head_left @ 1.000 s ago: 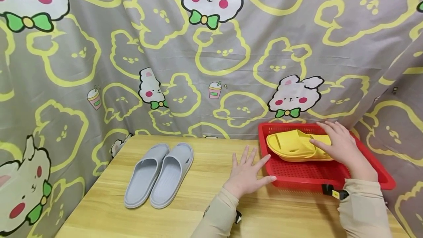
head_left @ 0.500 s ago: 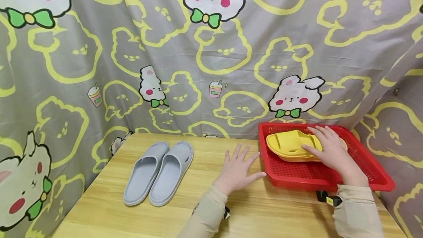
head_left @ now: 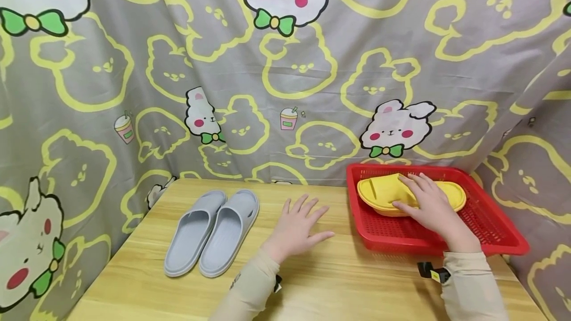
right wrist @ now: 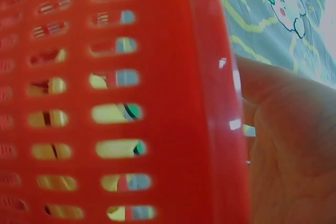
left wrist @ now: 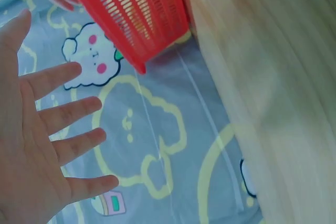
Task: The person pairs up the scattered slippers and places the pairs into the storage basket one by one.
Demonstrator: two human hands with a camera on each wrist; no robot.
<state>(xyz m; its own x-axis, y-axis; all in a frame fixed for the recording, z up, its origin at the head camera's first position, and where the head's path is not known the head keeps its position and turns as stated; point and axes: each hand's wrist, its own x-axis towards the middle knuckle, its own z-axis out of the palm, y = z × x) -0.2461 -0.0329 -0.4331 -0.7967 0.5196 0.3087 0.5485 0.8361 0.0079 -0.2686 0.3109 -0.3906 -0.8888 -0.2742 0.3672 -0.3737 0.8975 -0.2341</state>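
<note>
1. The yellow slippers (head_left: 379, 193) are in the red basket (head_left: 392, 245), near its back wall. Their toe ends point left. It looks like one lies on top of another, but the hand hides part of them.

2. The right hand (head_left: 429, 207) is over the middle of the yellow slippers. Its fingers are apart and not curled up tight. I can't tell if they touch the slippers.

3. The left hand (head_left: 296, 229) is over the tabletop (head_left: 339, 281), between the basket and the gray slippers (head_left: 223, 239). Its fingers are spread wide and hold nothing.

4. The yellow slippers look like soft, squishy foam, so they should be light. A squeeze would likely bend them a bit, and a drop should not break them. The smooth top might slide a little.

5. A good place to hold is the thick band over the foot, with the thumb on one side and the fingers on the other. Pinching only the heel could make the toe end flop down. Taking both together needs a wide grip, or the bottom one may slip out.

6. The basket looks like thin, hard plastic, and its rim is good to hold.
</note>
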